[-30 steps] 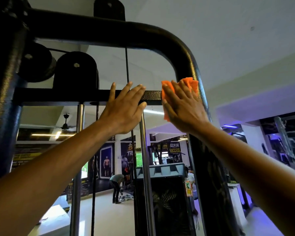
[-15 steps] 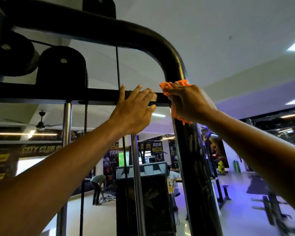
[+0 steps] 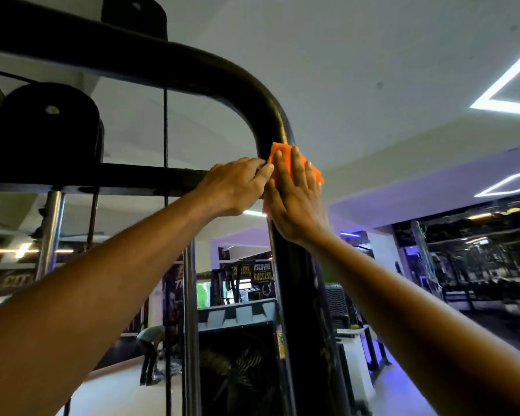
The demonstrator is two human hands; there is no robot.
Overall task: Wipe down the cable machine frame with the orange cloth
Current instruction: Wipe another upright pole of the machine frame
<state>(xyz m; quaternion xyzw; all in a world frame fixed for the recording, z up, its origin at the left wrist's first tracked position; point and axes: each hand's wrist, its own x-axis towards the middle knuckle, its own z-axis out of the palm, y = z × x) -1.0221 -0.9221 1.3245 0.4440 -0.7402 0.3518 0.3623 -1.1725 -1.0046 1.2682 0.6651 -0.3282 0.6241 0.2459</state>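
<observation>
Head view: right hand (image 3: 294,202) flat, fingers straight, presses orange cloth (image 3: 285,159) onto frame upright (image 3: 278,127); cloth soft, limp, best palmed. Left hand (image 3: 234,184), at 9 o'clock, curls round crossbar (image 3: 132,175).

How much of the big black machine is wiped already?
Nothing shows which parts are already clean. The right hand presses the orange cloth flat on the frame's upright post, just below the bend, while the left hand holds the crossbar. The long post below and the top bar probably remain.
</observation>
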